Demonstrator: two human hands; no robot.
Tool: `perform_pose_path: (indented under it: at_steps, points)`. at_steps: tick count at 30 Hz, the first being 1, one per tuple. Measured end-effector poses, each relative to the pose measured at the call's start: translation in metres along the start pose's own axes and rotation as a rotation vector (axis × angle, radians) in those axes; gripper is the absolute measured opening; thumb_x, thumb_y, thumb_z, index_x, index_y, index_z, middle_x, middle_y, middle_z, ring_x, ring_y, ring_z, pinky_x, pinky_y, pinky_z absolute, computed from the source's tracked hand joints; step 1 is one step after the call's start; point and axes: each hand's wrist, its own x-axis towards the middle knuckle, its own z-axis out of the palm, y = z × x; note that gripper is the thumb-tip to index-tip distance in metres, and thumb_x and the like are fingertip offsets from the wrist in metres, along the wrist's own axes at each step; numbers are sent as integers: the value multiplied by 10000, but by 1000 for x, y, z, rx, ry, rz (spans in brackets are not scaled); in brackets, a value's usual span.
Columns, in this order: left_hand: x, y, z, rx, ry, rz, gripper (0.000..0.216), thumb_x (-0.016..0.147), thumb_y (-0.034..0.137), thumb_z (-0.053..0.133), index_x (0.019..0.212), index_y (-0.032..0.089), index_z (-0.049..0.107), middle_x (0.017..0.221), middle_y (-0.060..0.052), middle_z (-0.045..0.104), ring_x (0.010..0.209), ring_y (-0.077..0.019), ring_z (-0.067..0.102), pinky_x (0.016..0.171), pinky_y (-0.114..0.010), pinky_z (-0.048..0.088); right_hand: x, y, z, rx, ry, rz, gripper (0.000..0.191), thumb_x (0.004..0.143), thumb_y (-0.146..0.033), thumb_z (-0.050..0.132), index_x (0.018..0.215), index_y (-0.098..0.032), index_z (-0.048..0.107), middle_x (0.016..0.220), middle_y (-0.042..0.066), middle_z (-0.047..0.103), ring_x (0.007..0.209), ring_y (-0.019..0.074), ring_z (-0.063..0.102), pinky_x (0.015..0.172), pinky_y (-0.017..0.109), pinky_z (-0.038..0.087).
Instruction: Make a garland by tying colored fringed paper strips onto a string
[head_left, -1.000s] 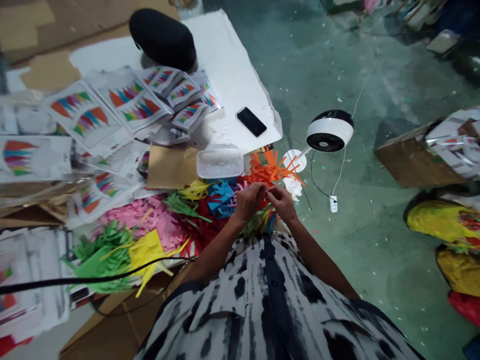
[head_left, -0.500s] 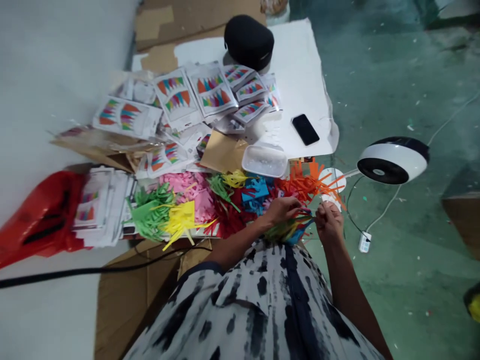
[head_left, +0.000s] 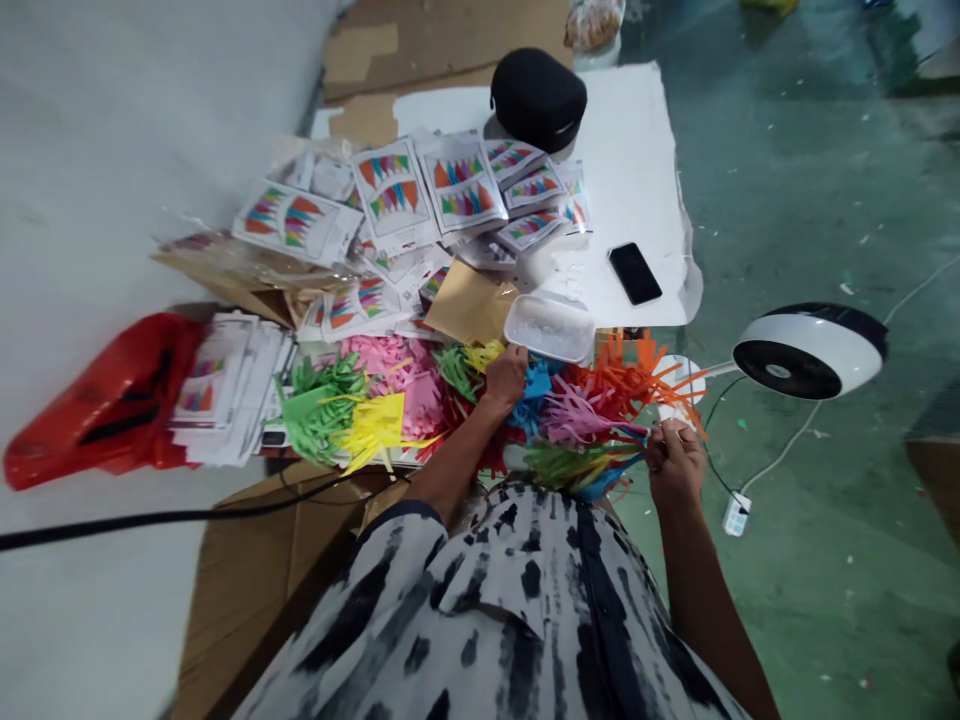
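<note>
My right hand (head_left: 675, 462) is closed on the end of a bunch of colored fringed paper pieces (head_left: 581, 455) strung in front of my chest. My left hand (head_left: 505, 375) reaches forward into the heap of cut paper, its fingers curled down on the blue paper pieces (head_left: 534, 385) beside yellow ones (head_left: 481, 354). Orange fringed paper (head_left: 637, 370) lies right of that, and pink paper (head_left: 574, 415) sits between my hands. Green (head_left: 319, 410) and yellow fringed paper (head_left: 375, 430) lie further left.
A clear plastic tub (head_left: 549, 327) stands just beyond my left hand. Printed packets (head_left: 457, 185) pile up behind, with a black pouch (head_left: 537, 97) and a phone (head_left: 634, 272) on white paper. A white fan (head_left: 810, 350) stands on the green floor to the right. A red bag (head_left: 105, 400) lies at the left.
My left hand let go of the bunch and reached forward to the blue paper in the heap. The right hand stayed closed on the bunch's end. The view swung left.
</note>
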Motion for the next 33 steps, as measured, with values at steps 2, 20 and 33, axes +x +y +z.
perform_pose_path:
  at_steps: [2, 20, 33]
  points:
    - [1, -4, 0, 4, 5, -19, 265, 954, 42, 482, 1041, 151, 708, 1036, -160, 687, 934, -272, 649, 766, -327, 411, -1, 1, 3, -25, -16, -10, 461, 707, -521, 895, 831, -225, 564, 629, -85, 539, 419, 25, 351, 367, 147, 238]
    - [-71, 125, 55, -1403, -351, -144, 409, 886, 554, 715, 1041, 177, 693, 697, 10, 596, 541, -100, 498, 519, -247, 392, -9, 9, 29, -222, -370, 2, 313, 868, -493, 779, 1033, -255, 659, 688, -52, 608, 485, 71, 397, 454, 209, 300]
    - [-61, 107, 43, -1494, -334, -164, 456, 759, 538, 844, 984, 156, 735, 813, -20, 722, 642, -98, 605, 568, -204, 457, -7, 9, 30, -261, -382, 38, 340, 852, -539, 771, 862, -235, 617, 736, -36, 562, 505, 74, 357, 444, 234, 280]
